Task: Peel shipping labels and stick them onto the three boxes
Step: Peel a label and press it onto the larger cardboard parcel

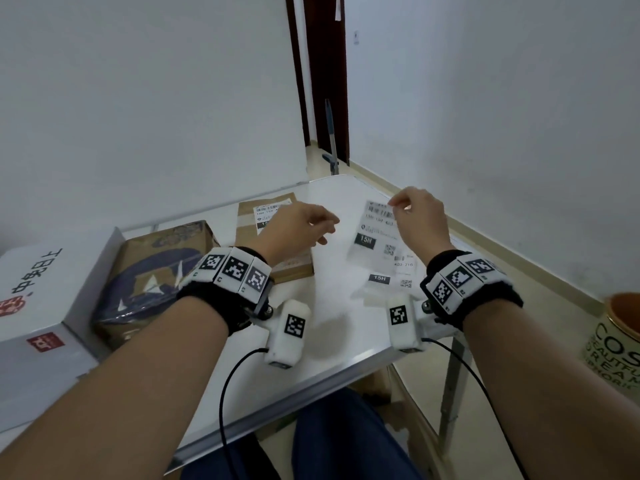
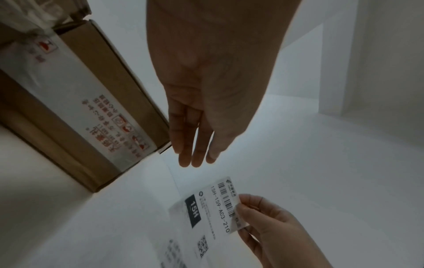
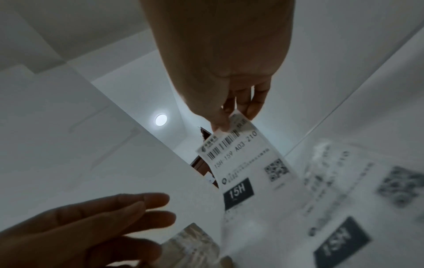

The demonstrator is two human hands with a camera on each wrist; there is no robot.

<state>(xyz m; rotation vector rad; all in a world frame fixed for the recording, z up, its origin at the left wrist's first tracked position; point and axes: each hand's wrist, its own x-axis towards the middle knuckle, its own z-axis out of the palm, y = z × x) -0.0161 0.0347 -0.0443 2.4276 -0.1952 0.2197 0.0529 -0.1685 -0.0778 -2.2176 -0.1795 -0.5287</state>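
Shipping label strip [image 1: 381, 244]: white, printed with barcodes, QR codes and black "15H" blocks. Long axis runs from the near edge of the table [image 1: 332, 337] toward its far right corner. The far end is lifted off the surface; the near part lies on the table close to the right edge. At least two labels show in a row along it.

Right hand [image 1: 420, 216]: thumb and fingertips [image 3: 220, 125] pinched together on the far top corner of the strip, beside the barcode; the other fingers curl behind.

Left hand [image 1: 298, 226]: fingers straight and loosely together, holding nothing, hovering between the strip and the flat brown box [image 1: 273, 244]; touching neither, as far as the left wrist view shows.

Flat brown box: lies at the far middle of the table, long axis toward the far edge, a white label [image 1: 268, 211] already on its far end, clear tape with red print along its side.

Brown box with dark blue print [image 1: 152, 271]: left of the flat box, tilted.

White box with red characters [image 1: 45, 306]: at the left edge of the table, touching the printed box.

Cup with lettering [image 1: 616, 337]: off the table, at the right.
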